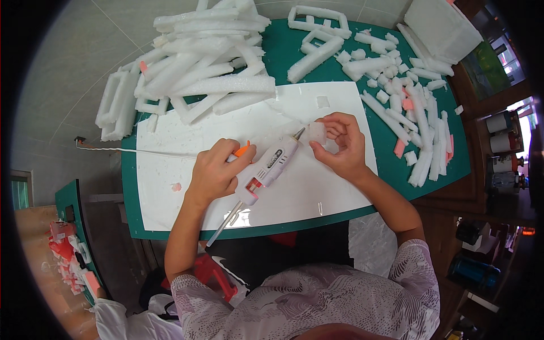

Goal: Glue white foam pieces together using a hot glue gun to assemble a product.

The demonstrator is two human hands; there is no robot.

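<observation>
My left hand (218,169) is wrapped round the handle of a white hot glue gun (275,160) with an orange trigger (242,150). A translucent glue stick (225,222) sticks out of its back end, toward me. The metal nozzle points up and to the right, close to a small white foam block (317,132). My right hand (344,146) pinches that block between thumb and fingers. Whether the nozzle touches the foam, I cannot tell. Both hands are over a glossy white sheet (300,195) on the green table.
White foam frames and strips (209,62) are heaped at the back left. More foam frames (320,42) lie at the back, and loose pieces (405,102) at the right. A white cord (141,151) runs left to the wall. Another person's sleeve (122,318) shows lower left.
</observation>
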